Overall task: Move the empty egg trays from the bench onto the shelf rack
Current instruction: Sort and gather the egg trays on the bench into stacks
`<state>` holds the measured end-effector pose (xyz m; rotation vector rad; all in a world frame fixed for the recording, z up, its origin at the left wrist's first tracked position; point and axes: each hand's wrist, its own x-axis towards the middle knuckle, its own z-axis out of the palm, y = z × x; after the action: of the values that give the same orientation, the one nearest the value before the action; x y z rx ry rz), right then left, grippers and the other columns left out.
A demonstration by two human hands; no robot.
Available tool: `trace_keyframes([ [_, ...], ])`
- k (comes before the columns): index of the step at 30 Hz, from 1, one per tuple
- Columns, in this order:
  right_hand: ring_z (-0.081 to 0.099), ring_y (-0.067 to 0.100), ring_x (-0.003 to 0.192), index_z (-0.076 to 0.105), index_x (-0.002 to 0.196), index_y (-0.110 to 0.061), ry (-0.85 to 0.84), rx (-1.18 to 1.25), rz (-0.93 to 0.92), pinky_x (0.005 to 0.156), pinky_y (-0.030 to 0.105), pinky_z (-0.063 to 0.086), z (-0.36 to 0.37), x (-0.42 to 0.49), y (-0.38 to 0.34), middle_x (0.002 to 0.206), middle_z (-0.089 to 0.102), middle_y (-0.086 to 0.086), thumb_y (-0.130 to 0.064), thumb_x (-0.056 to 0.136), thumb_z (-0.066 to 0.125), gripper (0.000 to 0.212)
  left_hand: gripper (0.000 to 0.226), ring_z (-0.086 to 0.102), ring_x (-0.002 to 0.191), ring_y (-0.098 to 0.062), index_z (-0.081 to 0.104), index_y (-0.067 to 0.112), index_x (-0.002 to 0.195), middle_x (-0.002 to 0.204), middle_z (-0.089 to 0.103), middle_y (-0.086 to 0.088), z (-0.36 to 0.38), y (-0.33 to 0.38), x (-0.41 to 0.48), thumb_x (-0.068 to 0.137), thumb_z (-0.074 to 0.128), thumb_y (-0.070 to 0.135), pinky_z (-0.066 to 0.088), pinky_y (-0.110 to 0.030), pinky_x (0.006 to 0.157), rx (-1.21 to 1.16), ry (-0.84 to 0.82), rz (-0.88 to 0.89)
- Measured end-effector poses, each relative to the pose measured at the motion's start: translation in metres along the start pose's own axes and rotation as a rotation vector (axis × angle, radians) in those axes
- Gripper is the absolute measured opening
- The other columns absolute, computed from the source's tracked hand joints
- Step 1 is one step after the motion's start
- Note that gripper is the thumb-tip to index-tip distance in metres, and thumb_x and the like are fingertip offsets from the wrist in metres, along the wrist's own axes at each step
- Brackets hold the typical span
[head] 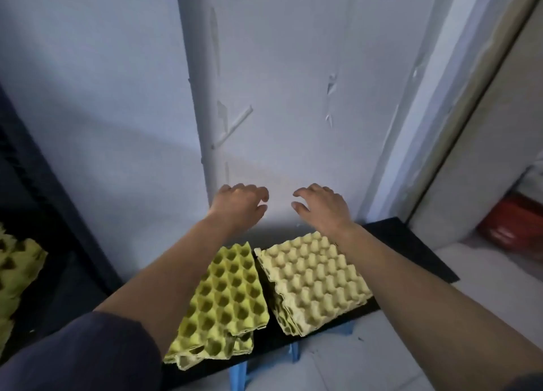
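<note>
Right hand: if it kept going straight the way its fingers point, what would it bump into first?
Most likely the wall behind the bench. The right hand hovers above the trays, fingers aimed forward and slightly inward. It might brush the left hand first; depth is unclear.

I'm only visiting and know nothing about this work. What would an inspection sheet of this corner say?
Surface: black bench top on blue legs.
Job's things: yellow-green tray stack and beige tray stack side by side on the bench, no eggs; more trays on the dark rack at left.
Clutter: red container on the floor at right.
Hands: left hand and right hand hover beyond the stacks, fingers loosely curled, holding nothing.
Cables: nothing seen.
Surroundings: pale wall with a white pipe; door frame at right.
</note>
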<state>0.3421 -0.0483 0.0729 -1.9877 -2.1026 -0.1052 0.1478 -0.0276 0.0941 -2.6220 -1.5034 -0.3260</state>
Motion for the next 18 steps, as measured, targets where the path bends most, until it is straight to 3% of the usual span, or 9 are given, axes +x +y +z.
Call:
trace_keyframes([
  [9, 0.052, 0.029, 0.114, 0.046, 0.134, -0.023, -0.225, -0.02, 0.178, 0.088, 0.042, 0.044, 0.055, -0.004, 0.092, 0.125, 0.053, 0.006, -0.04, 0.096, 0.042, 0.041, 0.026, 0.056, 0.105, -0.023, 0.054, 0.025, 0.111, 0.113, 0.061, 0.002, 0.092, 0.039, 0.057, 0.094, 0.035, 0.028, 0.04, -0.036, 0.087, -0.059, -0.183, 0.043],
  [13, 0.048, 0.029, 0.118, 0.042, 0.136, -0.024, -0.346, 0.039, 0.267, 0.092, 0.046, 0.045, 0.081, -0.01, 0.128, 0.13, 0.048, 0.006, -0.039, 0.095, 0.044, 0.043, 0.027, 0.049, 0.119, -0.021, 0.052, 0.032, 0.118, 0.126, 0.054, 0.008, 0.124, 0.056, 0.061, 0.092, 0.043, 0.035, 0.037, -0.037, 0.095, -0.156, -0.357, -0.06],
  [18, 0.048, 0.03, 0.116, 0.039, 0.138, -0.019, -0.484, 0.108, 0.27, 0.093, 0.045, 0.045, 0.117, -0.019, 0.174, 0.127, 0.047, 0.01, -0.041, 0.095, 0.045, 0.048, 0.037, 0.043, 0.124, -0.023, 0.044, 0.031, 0.13, 0.131, 0.048, 0.001, 0.17, 0.087, 0.052, 0.094, 0.044, 0.038, 0.037, -0.038, 0.097, -0.109, -0.473, -0.169],
])
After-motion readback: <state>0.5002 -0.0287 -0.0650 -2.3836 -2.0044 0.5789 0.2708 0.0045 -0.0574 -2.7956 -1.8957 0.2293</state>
